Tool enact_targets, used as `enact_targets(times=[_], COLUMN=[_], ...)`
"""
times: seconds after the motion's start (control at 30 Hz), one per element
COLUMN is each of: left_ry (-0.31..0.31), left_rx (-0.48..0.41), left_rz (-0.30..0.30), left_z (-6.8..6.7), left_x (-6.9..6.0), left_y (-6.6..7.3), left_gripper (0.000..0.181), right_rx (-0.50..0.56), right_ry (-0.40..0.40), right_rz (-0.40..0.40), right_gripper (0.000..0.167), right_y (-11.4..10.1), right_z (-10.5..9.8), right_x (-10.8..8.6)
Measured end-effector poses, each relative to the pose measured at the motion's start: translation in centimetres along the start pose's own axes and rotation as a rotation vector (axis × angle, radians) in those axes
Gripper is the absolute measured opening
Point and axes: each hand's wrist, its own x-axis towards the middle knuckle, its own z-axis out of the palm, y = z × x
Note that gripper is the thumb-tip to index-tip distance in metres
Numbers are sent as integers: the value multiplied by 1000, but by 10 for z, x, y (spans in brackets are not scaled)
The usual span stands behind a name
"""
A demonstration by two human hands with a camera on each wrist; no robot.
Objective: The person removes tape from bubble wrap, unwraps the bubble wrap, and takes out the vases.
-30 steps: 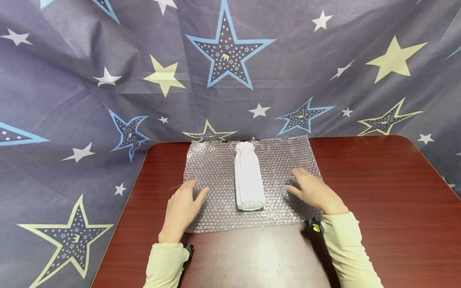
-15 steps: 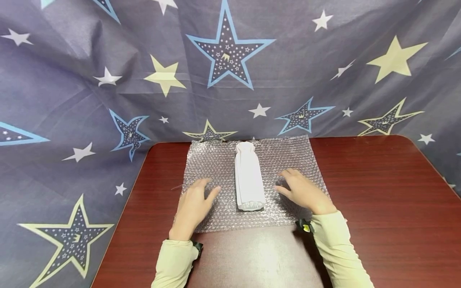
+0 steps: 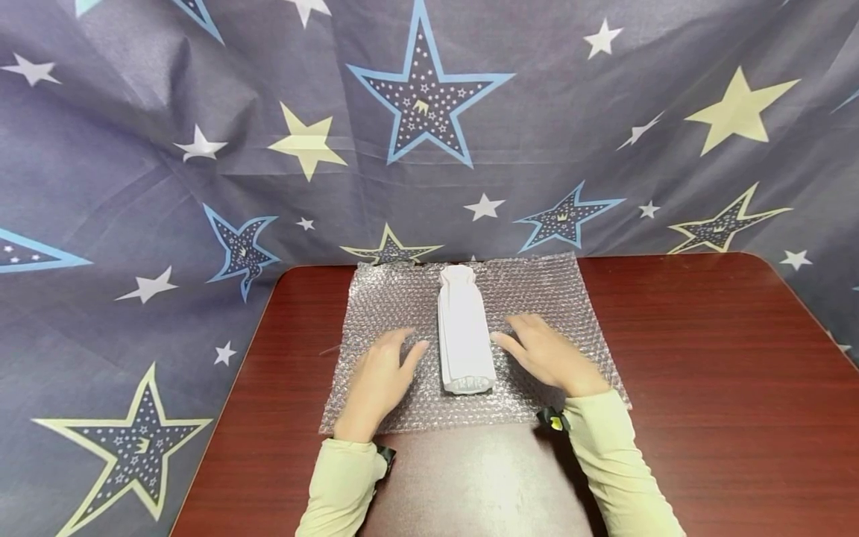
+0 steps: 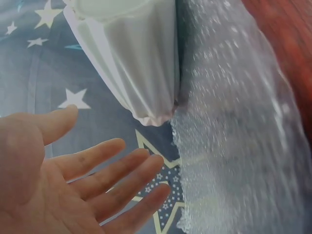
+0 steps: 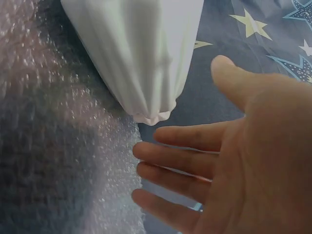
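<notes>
A white fluted vase (image 3: 466, 328) lies on its side on a sheet of bubble wrap (image 3: 403, 298), its scalloped narrow end pointing away from me. My left hand (image 3: 381, 377) is over the wrap to the left of the vase, apart from it, thumb and fingers spread. On the other side, my right hand (image 3: 546, 354) is close to the vase, its thumb near the vase's right side. The left wrist view shows the palm (image 4: 58, 195) with nothing in it. In the right wrist view the fingers (image 5: 180, 161) are extended beside the vase (image 5: 141, 53) and hold nothing.
The sheet lies on a reddish-brown wooden table (image 3: 705, 358), reaching its back edge. Behind and to the left hangs a grey-blue cloth (image 3: 537, 97) printed with stars. A glare spot shows on the table's front part.
Both hands have moved inward over the bubble wrap, the left one rightward and the right one leftward, nearer to the vase. The vase has stayed in place.
</notes>
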Motion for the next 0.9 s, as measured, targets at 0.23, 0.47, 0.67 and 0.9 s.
enact_targets(times=[0.23,0.47,0.67,0.9], left_ry=[-8,-31,-44,-57], left_rx=[-12,-19,-38,-49], left_rz=[-3,-14,-21,-25], left_z=[8,17,25,31], left_x=[6,13,18,22], left_y=[6,7,7,8], left_gripper=[52,54,56,55], right_rx=[16,49,89,123], right_ry=[-11,-57,-87,-92], right_rz=[23,47,43,13], right_gripper=[75,82,82,78], right_y=[0,-3,-8,-11], right_z=[8,12,14,15], right_x=[7,11,16,20])
